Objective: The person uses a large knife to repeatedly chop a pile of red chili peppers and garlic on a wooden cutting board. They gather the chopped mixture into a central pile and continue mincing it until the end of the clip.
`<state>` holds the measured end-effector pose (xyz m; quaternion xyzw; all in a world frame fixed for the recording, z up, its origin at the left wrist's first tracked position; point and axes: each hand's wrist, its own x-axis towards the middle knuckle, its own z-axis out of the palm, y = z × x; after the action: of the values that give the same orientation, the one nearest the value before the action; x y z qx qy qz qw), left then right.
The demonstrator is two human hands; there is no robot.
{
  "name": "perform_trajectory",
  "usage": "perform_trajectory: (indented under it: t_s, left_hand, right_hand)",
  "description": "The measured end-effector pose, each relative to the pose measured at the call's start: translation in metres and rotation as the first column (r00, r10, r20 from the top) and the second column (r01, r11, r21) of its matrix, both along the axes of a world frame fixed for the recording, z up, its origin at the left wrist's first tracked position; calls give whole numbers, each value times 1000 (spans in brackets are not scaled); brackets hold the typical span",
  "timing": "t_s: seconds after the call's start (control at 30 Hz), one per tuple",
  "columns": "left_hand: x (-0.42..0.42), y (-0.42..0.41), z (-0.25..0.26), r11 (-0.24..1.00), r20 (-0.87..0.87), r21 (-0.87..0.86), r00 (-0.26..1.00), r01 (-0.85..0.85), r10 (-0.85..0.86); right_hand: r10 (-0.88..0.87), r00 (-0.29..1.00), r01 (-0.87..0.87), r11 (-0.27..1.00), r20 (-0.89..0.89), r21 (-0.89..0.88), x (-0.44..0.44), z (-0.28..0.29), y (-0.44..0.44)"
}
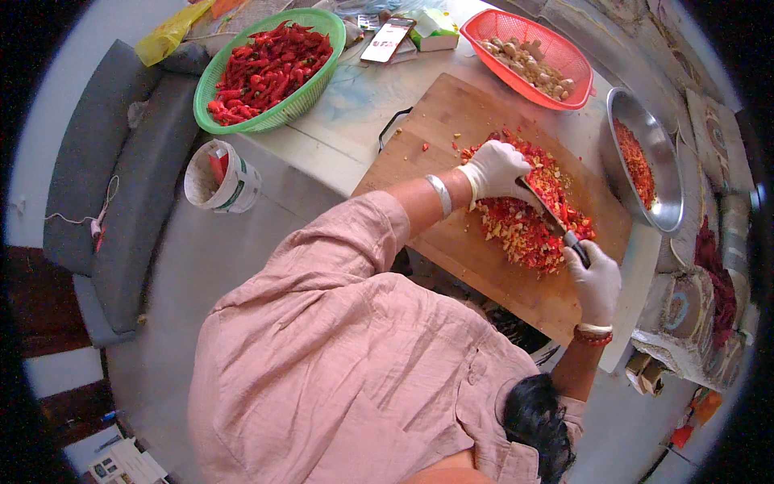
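A wooden cutting board [417, 145] lies on the table before me, with a heap of chopped red chili peppers mixed with pale chopped bits [514, 236] on it. My right hand [595, 281], in a white glove, is closed around the dark handle of a kitchen knife [551, 212]. The blade slants across the heap. My left hand [499, 169], also gloved, holds the blade near its far end, with the fingers curled at its upper side. The blade's lower edge is hidden among the chopped pieces.
Whole red chilies [272, 75] fill a green basket [329, 78]. A red basket [568, 54] holds ginger-like pieces [526, 63]. Right of the board stands a steel bowl [659, 163] with chopped chili. A smartphone [389, 40] lies at the back; a white bucket [242, 187] is on the floor.
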<state>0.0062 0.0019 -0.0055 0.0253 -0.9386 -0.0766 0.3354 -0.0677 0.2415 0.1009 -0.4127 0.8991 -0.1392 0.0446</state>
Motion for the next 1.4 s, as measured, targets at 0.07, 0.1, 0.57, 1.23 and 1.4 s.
perform_trajectory:
  t_s: [0.07,0.1,0.57,1.23,1.4]
  left_hand:
    - [-2,3,1,999,-5,-51,1000,-6,6]
    - [-4,9,0,998,21,-56,1000,-2,3]
    - [20,7,32,963,-319,172,937,206,-143]
    - [56,-15,-33,637,-122,768,992,73,34]
    - [51,-36,-46,726,125,512,876,-459,465]
  right_hand:
    - [-34,996,34,999,78,-6,-9,-17,8]
    - [-54,989,60,997,140,-39,-9,-27,14]
    - [3,977,62,954,213,-295,-25,-89,43]
    - [-64,928,216,895,368,-390,-7,-92,44]
    - [-78,918,231,903,389,-363,-7,-90,40]
